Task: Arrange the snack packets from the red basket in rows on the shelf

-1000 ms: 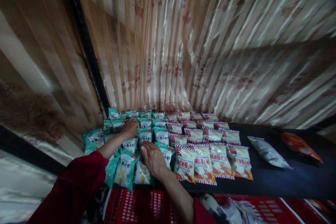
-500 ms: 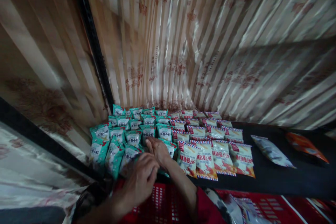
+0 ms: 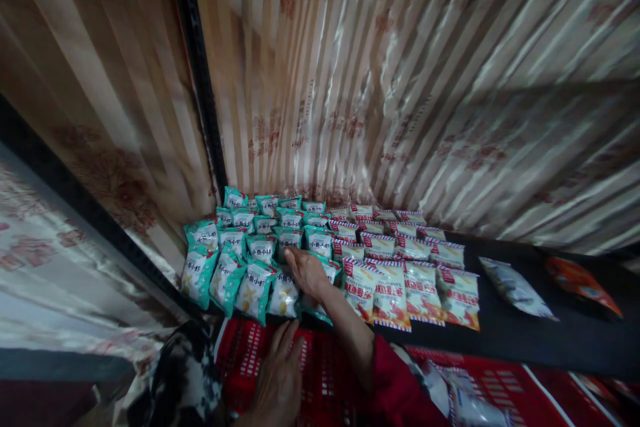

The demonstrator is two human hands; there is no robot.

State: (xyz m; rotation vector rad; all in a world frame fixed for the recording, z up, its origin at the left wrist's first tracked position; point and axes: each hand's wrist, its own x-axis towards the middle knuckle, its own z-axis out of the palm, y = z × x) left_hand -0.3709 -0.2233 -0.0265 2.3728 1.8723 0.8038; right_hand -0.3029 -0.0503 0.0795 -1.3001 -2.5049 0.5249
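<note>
Several green and white snack bags (image 3: 255, 288) stand in rows at the left end of the dark shelf. My right hand (image 3: 307, 273) reaches in among them, its fingers stretched out against a bag in the second row from the front. Its wrist covers part of the front-row green bags (image 3: 285, 295) there; the thumb is hard to make out. Below the shelf's front edge, my left hand (image 3: 280, 377) is held over a red basket (image 3: 240, 347), fingers extended and holding nothing.
Right of the green bags stand rows of white and orange snack bags (image 3: 425, 293). Farther right lie a pale bag (image 3: 517, 287) and an orange bag (image 3: 583, 280). A black post (image 3: 203, 80) and striped curtain (image 3: 325, 80) bound the shelf. More bags (image 3: 465, 393) sit in a red basket below.
My left hand has drawn back from the front-row green bags, down over the red basket, and its fingers have opened. My right hand stays among the bags. The view has shifted slightly.
</note>
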